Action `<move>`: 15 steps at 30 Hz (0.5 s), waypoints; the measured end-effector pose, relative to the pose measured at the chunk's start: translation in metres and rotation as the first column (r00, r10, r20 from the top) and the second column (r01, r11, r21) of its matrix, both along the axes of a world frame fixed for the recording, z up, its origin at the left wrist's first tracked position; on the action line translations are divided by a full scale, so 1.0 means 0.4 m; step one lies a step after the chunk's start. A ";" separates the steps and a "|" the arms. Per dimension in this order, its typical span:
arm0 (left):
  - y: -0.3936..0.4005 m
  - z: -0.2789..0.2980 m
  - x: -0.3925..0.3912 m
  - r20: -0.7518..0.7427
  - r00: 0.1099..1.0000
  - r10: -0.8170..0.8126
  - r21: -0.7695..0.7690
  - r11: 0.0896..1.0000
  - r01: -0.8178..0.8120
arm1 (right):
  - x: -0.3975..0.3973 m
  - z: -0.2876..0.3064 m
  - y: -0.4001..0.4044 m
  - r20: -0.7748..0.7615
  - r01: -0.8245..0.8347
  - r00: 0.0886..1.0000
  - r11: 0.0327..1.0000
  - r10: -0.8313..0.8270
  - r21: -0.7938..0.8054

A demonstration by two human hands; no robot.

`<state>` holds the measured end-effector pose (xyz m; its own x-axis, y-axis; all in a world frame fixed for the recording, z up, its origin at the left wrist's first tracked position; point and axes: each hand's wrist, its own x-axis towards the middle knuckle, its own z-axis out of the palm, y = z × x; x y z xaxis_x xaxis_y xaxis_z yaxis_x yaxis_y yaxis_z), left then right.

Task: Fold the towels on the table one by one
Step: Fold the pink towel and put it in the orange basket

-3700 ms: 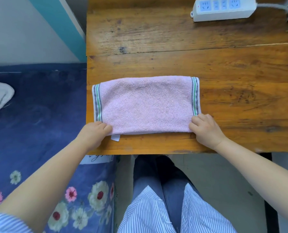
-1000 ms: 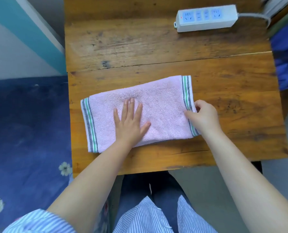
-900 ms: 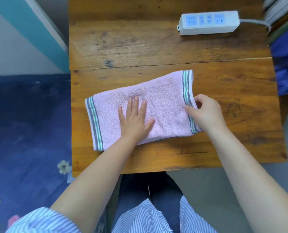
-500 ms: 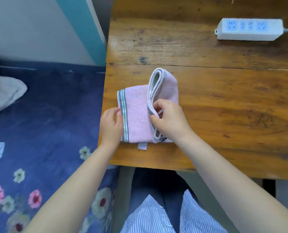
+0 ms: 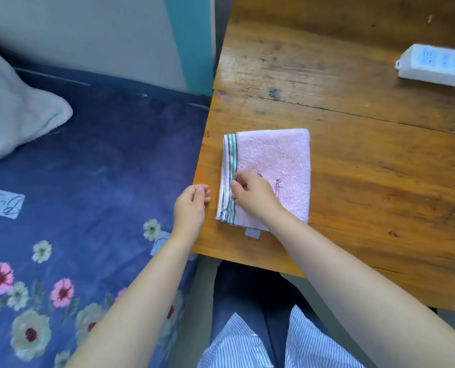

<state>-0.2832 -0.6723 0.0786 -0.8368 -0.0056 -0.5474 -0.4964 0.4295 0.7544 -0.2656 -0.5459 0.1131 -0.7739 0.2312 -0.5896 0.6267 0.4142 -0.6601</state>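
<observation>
The pink towel lies folded into a compact rectangle near the left edge of the wooden table, its striped hem toward 9 o'clock and a small white tag protruding at 6 o'clock. The right hand rests on the towel's near-left portion, forearm extending toward 5 o'clock, fingers curled with the tips pinching the striped hem. The left hand hovers just beside the table edge at 9 o'clock of the towel, clear of it, fingers loosely curled and holding nothing. A white power strip sits at 2 o'clock.
</observation>
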 end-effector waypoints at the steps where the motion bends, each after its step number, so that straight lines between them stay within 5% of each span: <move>1: 0.005 0.007 0.001 -0.006 1.000 -0.016 0.002 1.000 0.016 | 0.008 0.005 0.009 0.009 0.075 0.997 0.990 -0.075 -0.115; 3: 0.017 0.019 0.009 -0.092 0.990 -0.107 -0.060 0.993 0.102 | 0.029 0.016 0.040 -0.076 0.161 0.981 0.970 -0.177 -0.181; 6: 0.053 0.053 0.030 -0.381 0.852 -0.359 -0.250 0.927 0.279 | 0.050 0.026 0.112 -0.429 0.107 0.903 0.961 0.013 0.254; 9: 0.110 0.066 0.066 -0.519 0.571 -0.636 -0.461 0.771 0.440 | 0.038 -0.009 0.185 -0.355 -0.068 0.866 0.786 0.352 0.615; 12: 0.144 0.052 0.076 -0.278 0.429 -0.859 -0.647 0.498 0.578 | 0.017 -0.056 0.233 -0.039 -0.338 0.873 0.663 0.485 0.668; 15: 0.123 -0.017 0.068 -0.096 0.482 -0.871 -0.597 0.438 0.672 | 0.008 -0.095 0.259 -0.030 -0.378 0.852 0.655 0.522 0.655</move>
